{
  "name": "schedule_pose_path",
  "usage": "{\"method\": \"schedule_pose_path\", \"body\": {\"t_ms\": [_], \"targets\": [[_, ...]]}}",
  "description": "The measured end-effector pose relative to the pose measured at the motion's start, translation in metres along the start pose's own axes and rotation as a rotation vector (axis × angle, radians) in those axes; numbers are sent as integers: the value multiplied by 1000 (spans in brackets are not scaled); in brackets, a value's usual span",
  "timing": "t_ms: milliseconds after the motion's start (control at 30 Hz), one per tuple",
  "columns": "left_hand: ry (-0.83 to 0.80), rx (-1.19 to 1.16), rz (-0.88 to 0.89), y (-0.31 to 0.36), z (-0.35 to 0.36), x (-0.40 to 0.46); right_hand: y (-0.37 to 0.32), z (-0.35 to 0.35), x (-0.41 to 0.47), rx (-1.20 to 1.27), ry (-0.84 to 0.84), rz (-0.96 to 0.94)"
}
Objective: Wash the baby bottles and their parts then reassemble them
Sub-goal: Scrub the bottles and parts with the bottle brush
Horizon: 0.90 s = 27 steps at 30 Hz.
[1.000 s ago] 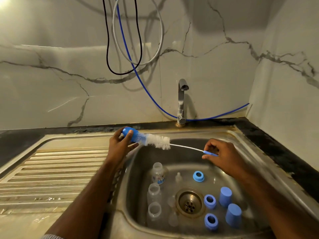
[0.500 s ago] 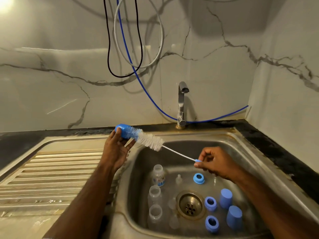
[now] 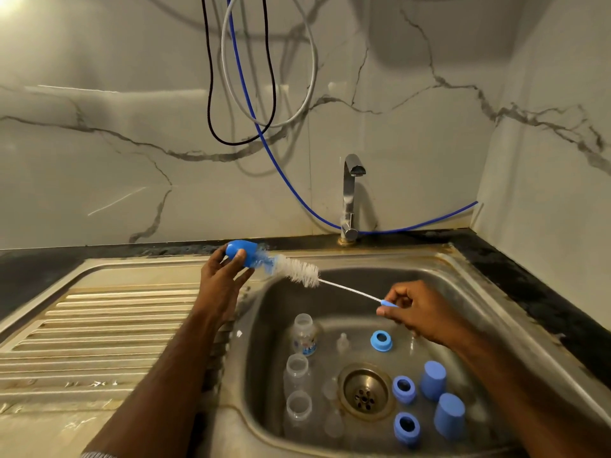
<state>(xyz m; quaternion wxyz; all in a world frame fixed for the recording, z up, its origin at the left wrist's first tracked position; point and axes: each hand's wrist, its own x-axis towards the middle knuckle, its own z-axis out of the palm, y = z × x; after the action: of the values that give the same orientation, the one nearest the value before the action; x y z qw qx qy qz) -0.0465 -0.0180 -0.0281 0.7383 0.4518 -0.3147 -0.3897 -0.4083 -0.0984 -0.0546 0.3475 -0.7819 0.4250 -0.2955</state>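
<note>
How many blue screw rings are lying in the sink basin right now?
3. One ring lies toward the back, below the right hand. Two more sit right of the drain: one beside it, one nearer the front. None appears hidden.

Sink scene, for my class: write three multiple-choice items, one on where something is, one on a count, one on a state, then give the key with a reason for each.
1. Where do the clear bottles stand?
A. On the draining board
B. In the sink basin, left of the drain
C. On the black counter

2. How many blue threaded rings lie in the sink?
A. One
B. Three
C. Five

3. What is the state of the blue cap in the left hand?
A. Brush tip pushed inside it
B. Screwed onto a bottle
C. Lying on the sink floor

Key: 1 B, the bottles line up beside the drain; 2 B, three open rings show; 3 A, the bristles enter the cap while the right hand pinches the handle.
</note>
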Motion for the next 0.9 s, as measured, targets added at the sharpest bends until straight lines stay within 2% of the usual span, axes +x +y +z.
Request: {"method": "schedule_pose_path", "body": {"t_ms": [100,133,200,267,333,367,433,533,600,667,733,800,900], "targets": [[1,51,7,-1,4,1,-2,-6,4,-330,158,-97],[-16,54,1,0,4,1,-4,-8,4,-368,153,-102],[-88,-35,-63,1,3,0,-8,-11,0,-169,-25,-25],[-156,-218,-172,3,4,-5,-11,-13,-8,169,-322,172],[-152,-359,-213,4,9,-7,-11,-11,-14,292,-445,238],[-134,-407,-207,4,13,-7,-11,-9,-16,325,-412,217],[-86,-431,-175,4,17,-8,-11,-5,-12,371,-210,154],[-14,-311,-66,0,18,-5,-13,2,-6,387,-27,95],[39,-167,34,-2,19,-3,-9,6,-2,200,-3,43],[69,85,154,-4,18,-2,-6,8,-1,-58,-10,11],[39,295,246,-7,12,-1,-8,6,-4,-144,-88,-12],[-13,339,255,-6,4,0,-11,2,-8,-201,-162,-51],[-49,216,162,0,-4,3,-18,-8,-11,-150,-95,-90]]}}
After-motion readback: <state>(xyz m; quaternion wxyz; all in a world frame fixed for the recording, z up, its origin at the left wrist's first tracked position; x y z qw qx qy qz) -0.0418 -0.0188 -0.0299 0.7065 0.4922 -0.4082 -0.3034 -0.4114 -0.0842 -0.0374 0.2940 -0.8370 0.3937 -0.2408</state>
